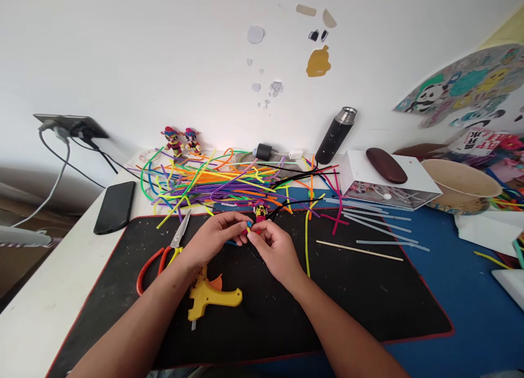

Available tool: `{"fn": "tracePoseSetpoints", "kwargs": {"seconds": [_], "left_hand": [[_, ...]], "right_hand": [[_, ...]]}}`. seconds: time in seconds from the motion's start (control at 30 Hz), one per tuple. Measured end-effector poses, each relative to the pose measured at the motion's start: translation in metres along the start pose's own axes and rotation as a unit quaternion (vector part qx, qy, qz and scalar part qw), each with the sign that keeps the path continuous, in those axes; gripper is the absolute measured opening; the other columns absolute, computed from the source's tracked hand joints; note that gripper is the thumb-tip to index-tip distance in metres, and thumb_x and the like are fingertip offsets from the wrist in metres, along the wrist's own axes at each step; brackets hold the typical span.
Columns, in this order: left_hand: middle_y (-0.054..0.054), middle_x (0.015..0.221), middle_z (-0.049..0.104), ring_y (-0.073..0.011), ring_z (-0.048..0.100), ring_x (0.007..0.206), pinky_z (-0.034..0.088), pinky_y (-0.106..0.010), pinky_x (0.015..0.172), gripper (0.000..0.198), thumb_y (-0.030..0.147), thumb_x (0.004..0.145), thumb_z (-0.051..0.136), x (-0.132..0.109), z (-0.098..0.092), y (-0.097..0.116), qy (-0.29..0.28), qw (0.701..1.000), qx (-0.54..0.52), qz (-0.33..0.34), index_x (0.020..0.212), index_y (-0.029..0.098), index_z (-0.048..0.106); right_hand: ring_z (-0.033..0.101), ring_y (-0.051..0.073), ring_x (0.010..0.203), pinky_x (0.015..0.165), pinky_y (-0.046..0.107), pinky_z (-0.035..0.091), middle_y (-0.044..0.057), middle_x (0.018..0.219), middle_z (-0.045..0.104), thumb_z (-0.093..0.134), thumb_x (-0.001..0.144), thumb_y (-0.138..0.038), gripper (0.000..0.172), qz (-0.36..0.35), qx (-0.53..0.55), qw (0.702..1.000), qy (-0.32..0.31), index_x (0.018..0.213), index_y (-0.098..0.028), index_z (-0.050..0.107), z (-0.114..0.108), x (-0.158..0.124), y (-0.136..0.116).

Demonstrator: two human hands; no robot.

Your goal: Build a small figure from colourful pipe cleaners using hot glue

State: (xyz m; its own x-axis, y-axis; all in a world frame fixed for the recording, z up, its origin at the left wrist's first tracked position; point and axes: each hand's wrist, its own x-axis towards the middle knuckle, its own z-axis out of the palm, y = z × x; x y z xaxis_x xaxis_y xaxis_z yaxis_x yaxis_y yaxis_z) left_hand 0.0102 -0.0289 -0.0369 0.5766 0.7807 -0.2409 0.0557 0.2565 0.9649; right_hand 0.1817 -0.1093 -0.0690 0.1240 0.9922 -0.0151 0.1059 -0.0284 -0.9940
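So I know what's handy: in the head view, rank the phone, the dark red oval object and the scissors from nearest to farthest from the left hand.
1. Scissors: just left of the left hand, on the black mat.
2. Phone: farther left, beyond the mat's edge.
3. Dark red oval object: far right, on the white box.

Fuzz, metal and smooth plastic around a matt black mat (360,301)
Fuzzy stems (200,189) line its far edge; near its left edge, scissors (182,229) show shiny metal blades and plastic handles. The glue gun (213,297) is smooth yellow plastic. Toward its far right corner: translucent plastic sticks (385,242), a plain wooden stick (359,250).
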Motion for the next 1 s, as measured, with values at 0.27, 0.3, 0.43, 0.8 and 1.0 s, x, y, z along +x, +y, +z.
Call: {"fn": "tracePoseSetpoints", "kwargs": {"seconds": [0.27, 0.3, 0.43, 0.8, 1.0], "left_hand": [[-0.003, 0.079, 0.073, -0.0178, 0.069, 0.072, 0.054, -0.029, 0.067, 0.040, 0.049, 0.082, 0.085, 0.0006, -0.0035, -0.0038, -0.005, 1.000, -0.018, -0.002, 0.104, 0.017, 0.075], [-0.003, 0.079, 0.073, -0.0177, 0.069, 0.072, 0.054, -0.029, 0.067, 0.039, 0.049, 0.082, 0.085, 0.0005, -0.0035, -0.0039, -0.005, 1.000, -0.019, -0.002, 0.103, 0.017, 0.075], [-0.003, 0.078, 0.073, -0.0171, 0.068, 0.071, 0.054, -0.028, 0.067, 0.039, 0.048, 0.082, 0.085, 0.0003, -0.0029, -0.0032, -0.004, 1.000, -0.026, -0.002, 0.102, 0.017, 0.075], [-0.002, 0.076, 0.072, -0.0143, 0.065, 0.063, 0.051, -0.027, 0.063, 0.037, 0.042, 0.075, 0.091, 0.0004, -0.0066, -0.0040, -0.010, 0.997, -0.072, -0.040, 0.099, 0.016, 0.078], [-0.004, 0.073, 0.072, -0.0148, 0.065, 0.063, 0.050, -0.027, 0.063, 0.034, 0.037, 0.074, 0.092, -0.0013, -0.0084, -0.0028, -0.018, 0.992, -0.104, -0.070, 0.096, 0.014, 0.079]], "right_hand": [[0.045, 0.014, 0.053, 0.052, 0.027, 0.035, -0.006, 0.060, 0.049, 0.066, 0.094, -0.045, 0.024, 0.005, 0.020, 1.000, -0.011, 0.088, -0.022, 0.066, 0.0009, 0.0008, -0.0005], [0.045, 0.013, 0.053, 0.052, 0.026, 0.035, -0.006, 0.060, 0.050, 0.066, 0.095, -0.045, 0.024, 0.005, 0.024, 1.000, -0.013, 0.089, -0.022, 0.067, 0.0008, 0.0007, -0.0002], [0.047, 0.013, 0.055, 0.052, 0.026, 0.036, -0.005, 0.062, 0.053, 0.067, 0.094, -0.046, 0.026, 0.001, 0.021, 1.000, -0.015, 0.091, -0.021, 0.069, 0.0004, 0.0006, 0.0004], [0.052, 0.015, 0.059, 0.054, 0.026, 0.039, -0.001, 0.067, 0.061, 0.066, 0.095, -0.045, 0.028, -0.013, -0.018, 0.999, -0.024, 0.081, -0.021, 0.067, -0.0006, -0.0017, -0.0049], [0.052, 0.014, 0.059, 0.055, 0.027, 0.037, -0.002, 0.067, 0.062, 0.065, 0.096, -0.044, 0.027, -0.011, -0.019, 0.999, -0.035, 0.082, -0.021, 0.067, -0.0025, -0.0017, -0.0042]]}}
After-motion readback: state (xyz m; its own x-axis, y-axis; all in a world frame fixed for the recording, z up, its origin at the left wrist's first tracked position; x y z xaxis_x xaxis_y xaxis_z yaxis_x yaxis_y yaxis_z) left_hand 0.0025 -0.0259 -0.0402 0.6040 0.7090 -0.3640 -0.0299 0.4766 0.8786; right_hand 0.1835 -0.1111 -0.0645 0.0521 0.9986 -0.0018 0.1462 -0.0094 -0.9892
